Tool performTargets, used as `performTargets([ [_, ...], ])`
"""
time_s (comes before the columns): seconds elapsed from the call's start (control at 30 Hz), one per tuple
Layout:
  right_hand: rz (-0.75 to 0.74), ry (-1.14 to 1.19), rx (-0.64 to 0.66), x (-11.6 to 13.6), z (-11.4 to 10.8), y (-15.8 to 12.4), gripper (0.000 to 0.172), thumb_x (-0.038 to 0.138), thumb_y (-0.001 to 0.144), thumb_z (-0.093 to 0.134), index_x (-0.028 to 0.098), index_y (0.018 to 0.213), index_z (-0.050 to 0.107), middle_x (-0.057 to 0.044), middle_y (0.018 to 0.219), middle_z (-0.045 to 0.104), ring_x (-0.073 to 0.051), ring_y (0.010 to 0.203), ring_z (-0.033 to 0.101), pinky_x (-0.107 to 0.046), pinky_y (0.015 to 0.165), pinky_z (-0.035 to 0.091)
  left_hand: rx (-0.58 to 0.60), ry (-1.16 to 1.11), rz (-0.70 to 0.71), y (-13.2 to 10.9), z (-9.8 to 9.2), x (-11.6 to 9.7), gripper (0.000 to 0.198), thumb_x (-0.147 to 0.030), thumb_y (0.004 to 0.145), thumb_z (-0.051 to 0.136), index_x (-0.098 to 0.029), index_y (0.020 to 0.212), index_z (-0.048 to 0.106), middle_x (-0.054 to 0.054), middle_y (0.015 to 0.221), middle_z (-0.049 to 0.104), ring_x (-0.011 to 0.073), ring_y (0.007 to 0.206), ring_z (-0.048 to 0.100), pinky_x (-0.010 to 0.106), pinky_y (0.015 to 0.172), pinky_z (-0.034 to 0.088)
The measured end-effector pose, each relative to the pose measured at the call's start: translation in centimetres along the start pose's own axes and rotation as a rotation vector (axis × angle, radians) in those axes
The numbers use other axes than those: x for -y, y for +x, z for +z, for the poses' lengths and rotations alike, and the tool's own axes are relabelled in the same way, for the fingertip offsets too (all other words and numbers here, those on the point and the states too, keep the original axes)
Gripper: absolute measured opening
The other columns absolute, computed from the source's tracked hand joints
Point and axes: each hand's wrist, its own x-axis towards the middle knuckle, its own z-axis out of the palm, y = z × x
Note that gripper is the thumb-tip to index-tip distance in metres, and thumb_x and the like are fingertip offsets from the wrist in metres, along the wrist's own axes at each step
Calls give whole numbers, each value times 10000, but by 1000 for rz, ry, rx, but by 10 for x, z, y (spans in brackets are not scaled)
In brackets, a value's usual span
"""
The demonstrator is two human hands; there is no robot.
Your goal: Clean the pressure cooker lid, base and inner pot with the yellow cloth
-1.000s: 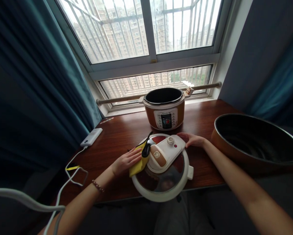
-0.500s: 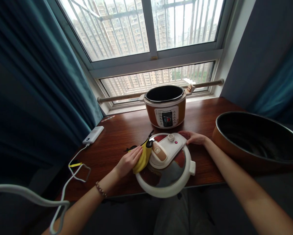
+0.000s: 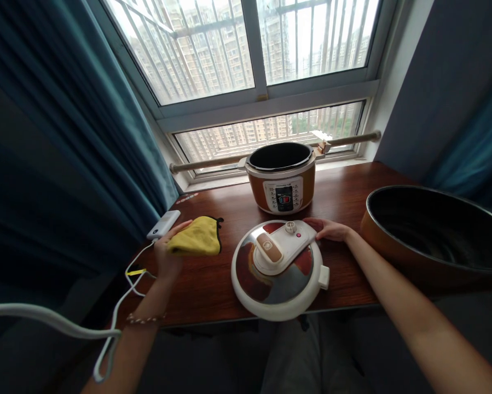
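Note:
The pressure cooker lid [image 3: 278, 279] lies near the table's front edge, its white handle strip and tan button facing up. My right hand [image 3: 330, 230] grips the far right end of that handle strip, with some fingers hidden beneath it. Left of the lid, my left hand [image 3: 169, 243] holds a yellow cloth [image 3: 198, 236] with dark edging, apart from the lid; this hand is partly blurred. Behind the lid stands the pressure cooker body [image 3: 282, 183], lidless, its dark inner pot showing and its control panel facing me.
A big black-lined pot [image 3: 438, 235] stands at the right. At the left, a white power bank [image 3: 163, 224] lies with a white cable [image 3: 120, 303] running toward me. Blue curtains [image 3: 118, 109] and a barred window border the wooden table [image 3: 204, 295].
My left hand has lifted the yellow cloth off the lid and moved left, toward the power bank. My right hand stays at the lid's handle strip.

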Motion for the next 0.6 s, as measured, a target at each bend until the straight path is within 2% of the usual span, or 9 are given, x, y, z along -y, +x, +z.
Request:
performTargets([
  [0.03, 4, -3, -2, 0, 0, 0, 742, 77, 504, 790, 250, 1183, 548, -54, 1348, 461, -223, 1299, 336, -395, 1101, 206, 25, 22, 35, -1, -3, -2, 478, -265, 812, 469, -67, 1247, 485, 138, 1228, 572, 250, 1091, 556, 377, 937, 442],
  [0.1, 9, -14, -3, 1, 1, 0, 739, 76, 500, 789, 244, 1179, 551, -57, 1341, 468, -221, 1296, 340, -392, 1098, 218, 171, 91, 63, -12, 1, -4, 535, -210, 782, 483, -143, 1310, 434, 95, 1256, 559, 239, 1141, 529, 377, 981, 412],
  [0.2, 20, -48, 12, 2, 2, 0, 733, 76, 512, 782, 232, 1188, 545, -66, 1336, 472, -217, 1287, 355, -387, 1092, 238, 459, 293, 125, -43, 19, 0, 600, -103, 721, 436, -212, 1311, 441, 70, 1305, 523, 241, 1207, 478, 437, 1019, 376],
  [0.27, 34, -76, 25, 3, 3, 2, 729, 78, 518, 779, 224, 1192, 542, -73, 1332, 477, -219, 1273, 377, -391, 1083, 258, 561, 378, 213, -67, 31, 5, 677, -22, 638, 405, -210, 1285, 473, 72, 1358, 469, 239, 1263, 415, 467, 1047, 340],
  [0.37, 47, -111, 47, 3, 4, 4, 739, 82, 507, 784, 215, 1192, 540, -84, 1333, 476, -230, 1256, 400, -399, 1060, 301, 557, 436, 287, -93, 33, 10, 811, 47, 532, 366, -181, 1305, 451, 88, 1383, 435, 231, 1290, 375, 471, 1059, 329],
  [0.47, 46, -138, 72, 2, 4, 7, 754, 92, 498, 790, 207, 1198, 535, -91, 1328, 481, -236, 1248, 409, -402, 1053, 313, 518, 442, 244, -104, 15, 11, 731, 35, 554, 388, -185, 1237, 526, 88, 1275, 551, 248, 1193, 493, 454, 1012, 391],
  [0.53, 39, -152, 73, 1, 3, 7, 762, 95, 495, 792, 205, 1203, 534, -89, 1319, 491, -236, 1249, 410, -405, 1064, 294, 506, 363, 84, -103, -1, 11, 521, -41, 661, 441, -210, 1126, 605, 69, 1103, 660, 254, 1039, 604, 418, 913, 474],
  [0.57, 34, -157, 68, 1, 4, 7, 762, 93, 496, 792, 207, 1204, 535, -85, 1315, 496, -235, 1252, 407, -408, 1071, 282, 456, 306, -32, -101, -8, 12, 383, -119, 716, 477, -203, 1053, 636, 66, 987, 697, 260, 945, 642, 402, 839, 511],
  [0.6, 29, -161, 61, 1, 5, 7, 760, 89, 498, 790, 210, 1204, 537, -81, 1313, 499, -234, 1257, 401, -409, 1078, 270, 350, 238, -148, -99, -15, 12, 280, -210, 755, 505, -186, 993, 650, 65, 886, 711, 263, 867, 660, 389, 772, 533],
])
